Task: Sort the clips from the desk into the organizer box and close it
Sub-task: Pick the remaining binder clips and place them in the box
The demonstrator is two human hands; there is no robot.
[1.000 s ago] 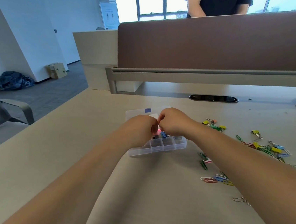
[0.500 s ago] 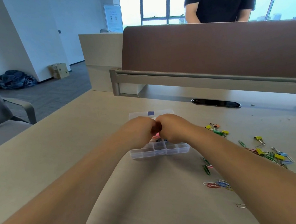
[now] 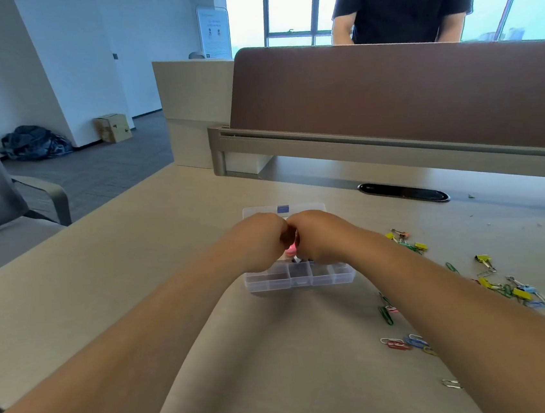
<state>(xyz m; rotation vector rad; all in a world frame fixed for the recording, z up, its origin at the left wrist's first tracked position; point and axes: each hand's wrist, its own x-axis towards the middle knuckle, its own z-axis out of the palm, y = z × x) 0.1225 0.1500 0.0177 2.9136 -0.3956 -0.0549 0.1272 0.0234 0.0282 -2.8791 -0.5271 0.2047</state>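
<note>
On the smooth beige counter, thin wire paper clips in red, blue and green lie scattered at 4 o'clock from the box. Yellow folded-metal binder clips lie at 3 o'clock. The box is clear plastic, rectangular and split into small square cells, with its lid open flat at 12. Over it the left hand and right hand are curled, knuckles touching. A pink bit shows between them; I cannot tell which hand grips it.

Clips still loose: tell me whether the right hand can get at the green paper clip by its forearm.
Probably yes: the green paper clip lies bare on the desk, nothing over it; the right hand, above the organizer box, need only draw back.
</note>
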